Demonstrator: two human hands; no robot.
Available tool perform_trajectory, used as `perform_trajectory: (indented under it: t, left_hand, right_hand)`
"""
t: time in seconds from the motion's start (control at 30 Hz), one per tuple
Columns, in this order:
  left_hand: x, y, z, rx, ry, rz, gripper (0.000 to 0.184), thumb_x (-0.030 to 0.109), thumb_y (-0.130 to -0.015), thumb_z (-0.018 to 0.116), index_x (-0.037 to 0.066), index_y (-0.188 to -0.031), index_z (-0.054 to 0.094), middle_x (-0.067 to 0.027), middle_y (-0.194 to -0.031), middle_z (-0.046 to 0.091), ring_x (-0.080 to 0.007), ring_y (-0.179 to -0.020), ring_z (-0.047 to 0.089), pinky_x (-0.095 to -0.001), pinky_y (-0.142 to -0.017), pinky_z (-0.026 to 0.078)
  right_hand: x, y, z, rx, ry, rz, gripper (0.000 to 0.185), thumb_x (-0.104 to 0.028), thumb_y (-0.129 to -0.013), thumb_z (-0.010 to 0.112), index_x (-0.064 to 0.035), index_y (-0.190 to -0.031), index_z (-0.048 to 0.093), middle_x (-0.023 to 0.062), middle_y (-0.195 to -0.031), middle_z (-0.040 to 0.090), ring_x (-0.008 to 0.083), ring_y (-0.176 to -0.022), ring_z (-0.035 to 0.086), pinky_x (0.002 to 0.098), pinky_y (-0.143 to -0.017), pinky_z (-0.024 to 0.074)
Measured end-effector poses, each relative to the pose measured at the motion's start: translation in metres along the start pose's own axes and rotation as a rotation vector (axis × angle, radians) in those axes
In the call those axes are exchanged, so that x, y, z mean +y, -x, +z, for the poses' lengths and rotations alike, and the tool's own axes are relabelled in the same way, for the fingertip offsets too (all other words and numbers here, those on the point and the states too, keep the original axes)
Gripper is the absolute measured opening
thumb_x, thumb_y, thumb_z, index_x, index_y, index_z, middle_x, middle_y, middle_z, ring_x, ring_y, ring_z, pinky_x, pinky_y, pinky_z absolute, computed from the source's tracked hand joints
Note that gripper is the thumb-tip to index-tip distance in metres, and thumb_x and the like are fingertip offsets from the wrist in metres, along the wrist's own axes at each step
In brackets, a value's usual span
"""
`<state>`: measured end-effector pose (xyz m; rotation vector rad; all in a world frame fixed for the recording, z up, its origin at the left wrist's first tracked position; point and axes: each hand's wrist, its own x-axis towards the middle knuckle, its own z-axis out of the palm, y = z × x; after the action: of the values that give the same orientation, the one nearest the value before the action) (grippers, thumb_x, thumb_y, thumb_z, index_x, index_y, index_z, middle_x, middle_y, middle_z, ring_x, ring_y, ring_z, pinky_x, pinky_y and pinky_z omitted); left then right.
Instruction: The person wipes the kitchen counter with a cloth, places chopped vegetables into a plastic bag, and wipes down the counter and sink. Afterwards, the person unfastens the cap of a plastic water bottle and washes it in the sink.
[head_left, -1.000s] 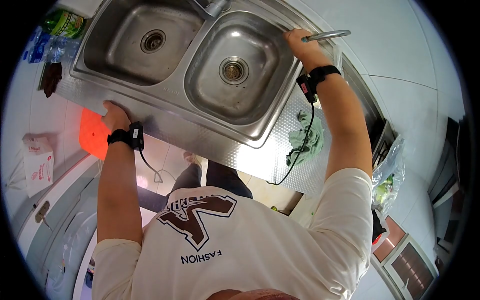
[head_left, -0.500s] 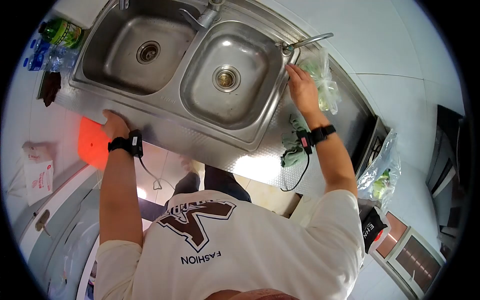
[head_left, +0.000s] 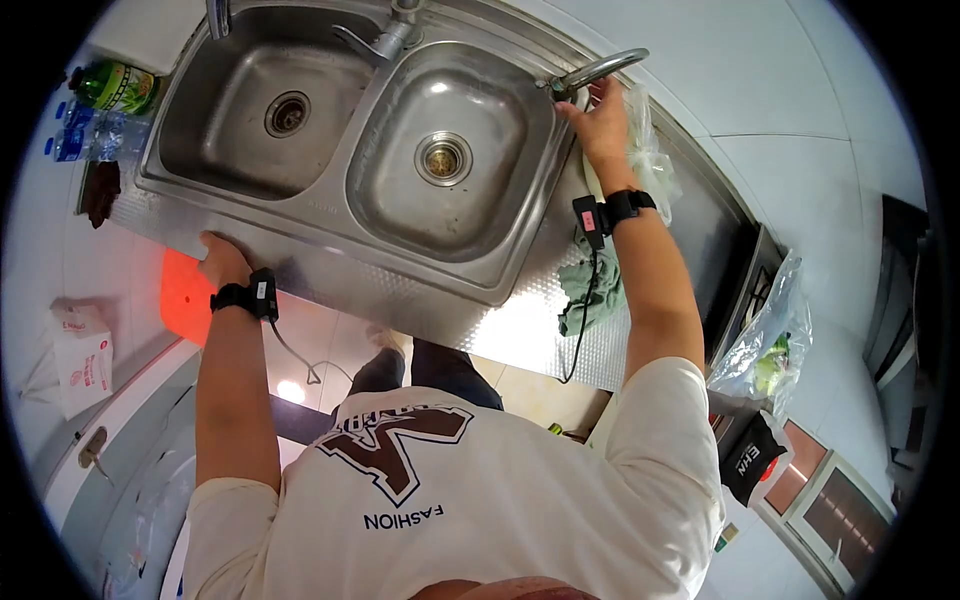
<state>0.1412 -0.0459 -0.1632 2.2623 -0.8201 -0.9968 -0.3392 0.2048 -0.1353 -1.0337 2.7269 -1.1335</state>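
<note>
My right hand point(head_left: 602, 132) is at the base of the slim curved faucet point(head_left: 608, 66), at the sink's back right corner. Its thumb and fingers are apart around that base; I cannot tell whether they touch it. My left hand point(head_left: 224, 262) rests at the counter's front edge, beside an orange panel point(head_left: 184, 300). Its thumb is stretched out, while the other fingers are mostly hidden. Between the hands lies the steel double sink point(head_left: 325, 205), with nothing in its right basin point(head_left: 490, 110). Under my right forearm sits a crumpled green cloth point(head_left: 592, 292).
A clear plastic bag point(head_left: 650, 165) lies right of my right hand. Another bag with greens point(head_left: 770, 350) hangs farther right. Water bottles point(head_left: 85, 140) and a green-labelled bottle point(head_left: 115, 88) lie left of the sink. A lever faucet point(head_left: 385, 42) stands between the basins.
My right hand has moved up and away from the sink's right rim to the slim faucet's base, its fingers spreading. My left hand stays at the counter edge. The view has shifted slightly.
</note>
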Motion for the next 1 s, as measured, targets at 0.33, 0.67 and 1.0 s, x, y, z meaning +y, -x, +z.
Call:
perform_trajectory:
  t: [0.33,0.67,1.0]
  left_hand:
    - [-0.003,-0.002,0.0,0.021,-0.036,0.038,0.087,0.057,-0.091,0.047,-0.013,-0.141,0.034,-0.0278,-0.139,0.049,-0.0398,-0.123,0.053,-0.0422,-0.104,0.042]
    - [-0.003,-0.009,0.003,0.051,-0.053,0.024,0.087,0.057,-0.09,0.048,-0.013,-0.14,0.034,-0.0283,-0.14,0.048,-0.0395,-0.124,0.052,-0.0425,-0.106,0.041]
    - [-0.013,-0.029,-0.012,0.285,-0.318,0.618,0.075,0.049,-0.093,0.053,-0.01,-0.139,0.041,-0.0248,-0.146,0.04,-0.0387,-0.13,0.046,-0.0458,-0.107,0.039]
  right_hand:
    - [-0.035,-0.002,0.026,0.035,-0.132,0.208,0.097,-0.013,-0.063,0.091,-0.0004,-0.139,0.033,0.0221,-0.125,0.061,0.0355,-0.112,0.062,0.039,-0.097,0.0492]
    - [0.013,0.003,0.04,0.015,-0.318,0.206,0.11,-0.008,-0.064,0.089,0.0006,-0.148,0.018,0.0221,-0.14,0.048,0.0332,-0.124,0.054,0.0371,-0.101,0.0473]
    - [0.018,-0.009,-0.03,-0.296,-0.452,0.223,0.072,0.0,-0.08,0.075,0.0005,-0.142,0.04,0.0129,-0.133,0.058,0.0247,-0.12,0.056,0.0358,-0.101,0.048]
